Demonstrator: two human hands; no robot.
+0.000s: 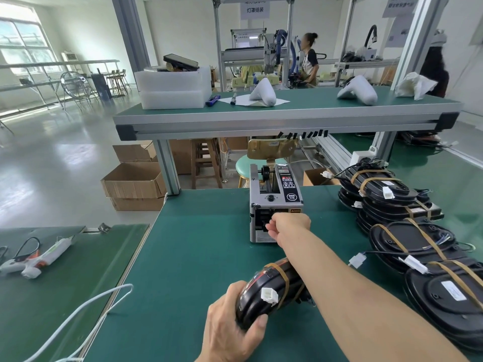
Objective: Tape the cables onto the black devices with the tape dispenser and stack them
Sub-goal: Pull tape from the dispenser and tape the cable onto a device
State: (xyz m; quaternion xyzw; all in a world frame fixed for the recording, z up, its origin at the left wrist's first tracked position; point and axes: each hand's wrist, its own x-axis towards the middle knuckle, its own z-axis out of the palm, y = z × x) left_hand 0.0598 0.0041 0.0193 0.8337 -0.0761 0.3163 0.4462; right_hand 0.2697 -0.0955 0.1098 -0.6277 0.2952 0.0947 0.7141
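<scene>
Reaching forward, right hand (286, 226) pinches at the tape dispenser (274, 205) outlet; left hand (230, 322) grips the black device (266, 291), nearer and below, long axis pointing toward the dispenser.

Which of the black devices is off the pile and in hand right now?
The black device at the near table edge, gripped by the left hand. The other devices lie stacked at the right, untouched; the right hand is at the tape dispenser.

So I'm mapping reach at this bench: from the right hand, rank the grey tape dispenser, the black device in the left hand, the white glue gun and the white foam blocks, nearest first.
From the right hand, in the head view:
1. Grey tape dispenser, touching it, just ahead.
2. Black oval device, held by the left hand, closer to the person.
3. White foam blocks, upper shelf, far left.
4. White glue gun, left side table.
</scene>
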